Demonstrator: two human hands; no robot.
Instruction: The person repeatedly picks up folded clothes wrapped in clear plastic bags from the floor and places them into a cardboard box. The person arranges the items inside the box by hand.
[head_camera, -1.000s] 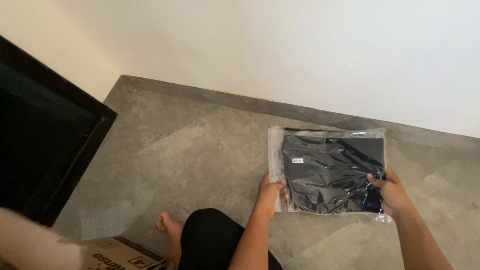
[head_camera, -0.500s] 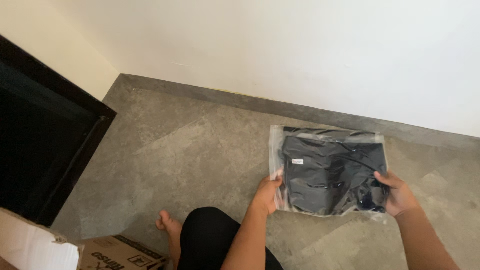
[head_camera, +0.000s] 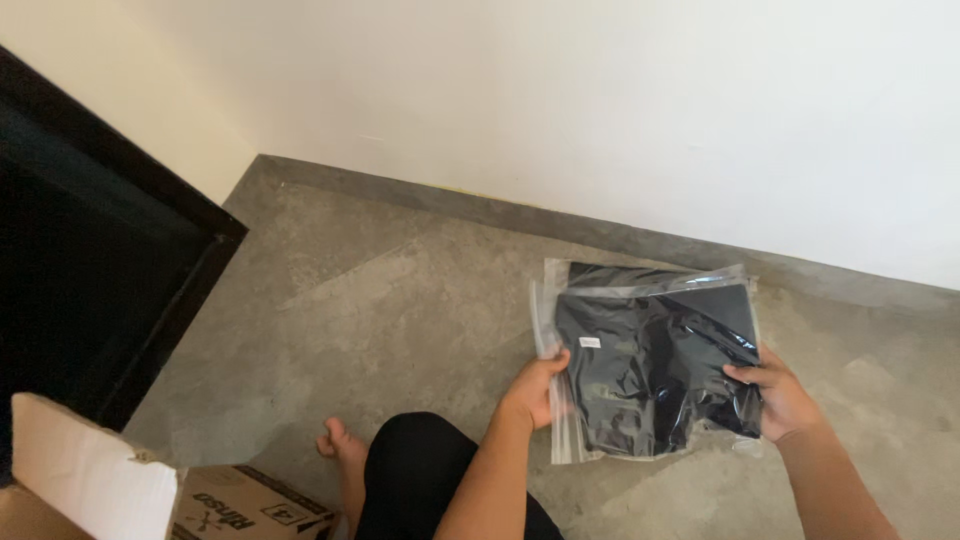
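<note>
Left hand (head_camera: 535, 392) and right hand (head_camera: 780, 397) clamp a bagged dark garment (head_camera: 650, 365) over grey floor (head_camera: 400, 320) (white wall (head_camera: 600, 110) at twelve o'clock).

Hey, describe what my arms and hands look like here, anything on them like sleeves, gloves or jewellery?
Both forearms are bare, with no sleeves reaching into view. The left hand and the right hand wear no gloves, and no rings, watch or bracelets show on the fingers or wrists. The fingernails look short and unpainted, though they are small in the picture. Lower down, a knee in black cloth shows.
</note>
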